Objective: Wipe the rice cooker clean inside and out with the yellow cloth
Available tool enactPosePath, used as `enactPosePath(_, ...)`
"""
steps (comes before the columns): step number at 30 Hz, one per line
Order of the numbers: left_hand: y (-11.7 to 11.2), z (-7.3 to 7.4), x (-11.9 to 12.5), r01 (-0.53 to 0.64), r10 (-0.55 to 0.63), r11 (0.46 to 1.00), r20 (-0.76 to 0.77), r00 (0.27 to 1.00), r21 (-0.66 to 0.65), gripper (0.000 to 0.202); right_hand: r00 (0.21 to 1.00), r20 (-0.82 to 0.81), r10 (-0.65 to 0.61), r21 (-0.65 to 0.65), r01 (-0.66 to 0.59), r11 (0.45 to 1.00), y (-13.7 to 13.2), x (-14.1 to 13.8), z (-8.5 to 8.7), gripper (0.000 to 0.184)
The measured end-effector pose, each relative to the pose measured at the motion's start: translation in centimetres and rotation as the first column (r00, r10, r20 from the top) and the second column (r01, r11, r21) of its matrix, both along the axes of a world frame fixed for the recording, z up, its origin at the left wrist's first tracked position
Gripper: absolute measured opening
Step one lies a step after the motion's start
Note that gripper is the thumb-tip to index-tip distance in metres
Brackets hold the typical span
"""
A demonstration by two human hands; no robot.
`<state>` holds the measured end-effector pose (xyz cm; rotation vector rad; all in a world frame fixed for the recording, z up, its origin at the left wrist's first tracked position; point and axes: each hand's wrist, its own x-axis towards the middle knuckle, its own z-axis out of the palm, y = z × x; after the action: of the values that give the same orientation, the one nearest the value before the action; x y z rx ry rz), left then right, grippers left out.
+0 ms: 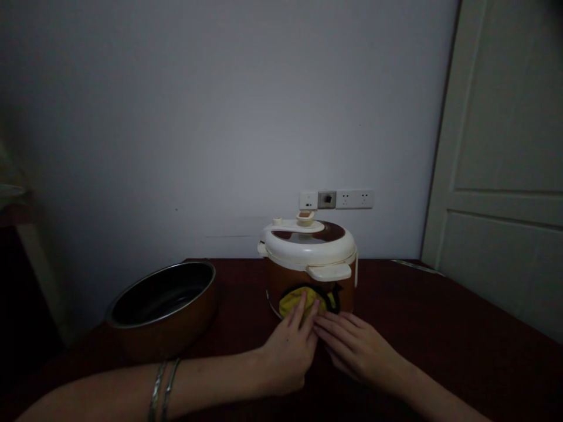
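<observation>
Just in front of an electric pressure cooker (310,252), with a white lid and a brown body, is a crumpled yellow cloth (292,299) with black edging. My left hand (288,349) has its fingers on the cloth, gripping it near the middle. Beside it, my right hand (358,349) is closed, its fingers pressed together at the cloth's lower right edge and touching my left fingers. The undersides of both hands are hidden, and so is part of the cloth.
A brown pan (162,310) with a dark inside and metal rim stands left of the cooker, close to my left forearm. The dark red table (440,328) reaches the wall, where sockets (354,199) are mounted. A pale door (505,176) is at the right.
</observation>
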<state>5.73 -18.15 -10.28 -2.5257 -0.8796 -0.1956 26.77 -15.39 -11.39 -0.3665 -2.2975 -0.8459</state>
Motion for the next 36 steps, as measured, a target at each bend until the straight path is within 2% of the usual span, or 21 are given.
enactPosePath(3, 0.8, 0.5, -1.1, 0.047, -0.037, 0.995, 0.105, 0.994, -0.093, 0.049, 0.997, 0.022, -0.072, -0.011, 0.072, 0.997, 1.2, -0.9, -1.1, 0.032)
enactPosePath(5, 1.8, 1.5, -2.1, 0.094, -0.072, 0.989, 0.182, 0.981, -0.116, 0.035, 0.993, 0.043, -0.107, 0.022, 0.106, 0.994, 1.9, -0.8, -1.7, 0.033)
enactPosePath(8, 3.6, 4.2, -3.2, 0.178, -0.169, 0.984, 0.337, 0.926, 0.004, 0.029, 0.987, 0.04, -0.154, 0.083, 0.15, 0.985, 2.4, -0.7, -2.0, 0.04)
enactPosePath(11, 5.6, 8.0, -3.4, 0.212, -0.278, 0.96, 0.515, 0.811, 0.184, 0.029, 0.981, 0.001, -0.195, 0.105, 0.194, 0.975, 2.5, -0.7, -1.7, 0.041)
enactPosePath(13, 6.8, 10.8, -3.3, 0.196, -0.36, 0.929, 0.64, 0.679, 0.314, 0.028, 0.98, -0.028, -0.197, 0.115, 0.199, 0.973, 2.5, -0.6, -1.3, 0.037)
enactPosePath(15, 7.7, 13.4, -3.2, 0.117, -0.388, 0.915, 0.768, 0.51, 0.385, 0.026, 0.981, -0.055, -0.185, 0.126, 0.191, 0.974, 2.5, -0.3, -0.8, 0.035)
enactPosePath(18, 8.7, 16.3, -3.6, -0.017, -0.331, 0.941, 0.929, 0.163, 0.338, 0.024, 0.982, -0.111, -0.152, 0.139, 0.167, 0.976, 2.0, 1.0, 0.1, 0.032)
enactPosePath(20, 9.4, 17.3, -4.2, -0.039, -0.266, 0.964, 0.962, -0.071, 0.263, 0.022, 0.981, -0.157, -0.116, 0.138, 0.138, 0.981, 1.0, 2.1, 1.0, 0.024)
enactPosePath(21, 9.7, 17.4, -4.4, -0.033, -0.231, 0.973, 0.96, -0.158, 0.229, 0.022, 0.979, -0.178, -0.098, 0.133, 0.123, 0.984, 0.5, 2.7, 1.6, 0.02)
enactPosePath(23, 10.5, 17.1, -4.7, -0.009, -0.156, 0.987, 0.955, -0.252, 0.159, 0.022, 0.974, -0.215, -0.079, 0.12, 0.106, 0.987, -0.6, 3.8, 3.0, 0.019)
enactPosePath(26, 11.8, 16.0, -4.6, 0.047, -0.018, 0.998, 0.969, -0.248, 0.031, 0.022, 0.954, -0.284, -0.1, 0.086, 0.129, 0.988, -1.3, 4.3, 5.8, 0.022)
enactPosePath(28, 12.7, 15.5, -4.2, 0.066, 0.045, 0.997, 0.978, -0.206, -0.032, 0.023, 0.947, -0.301, -0.113, 0.021, 0.125, 0.992, -0.8, 3.6, 7.6, 0.023)
enactPosePath(31, 13.7, 15.9, -3.7, 0.065, 0.075, 0.996, 0.989, -0.13, -0.067, 0.024, 0.973, -0.226, -0.053, -0.094, 0.032, 0.995, 0.7, 1.2, 9.2, 0.022)
enactPosePath(34, 15.0, 17.0, -3.3, 0.058, 0.088, 0.994, 0.996, -0.009, -0.087, 0.024, 0.992, -0.126, -0.013, -0.148, -0.006, 0.989, 2.0, -1.3, 9.5, 0.029)
enactPosePath(36, 16.0, 17.9, -2.8, 0.033, 0.077, 0.996, 0.99, 0.12, -0.082, 0.023, 0.997, -0.063, -0.036, -0.14, 0.027, 0.99, 2.4, -2.3, 9.3, 0.035)
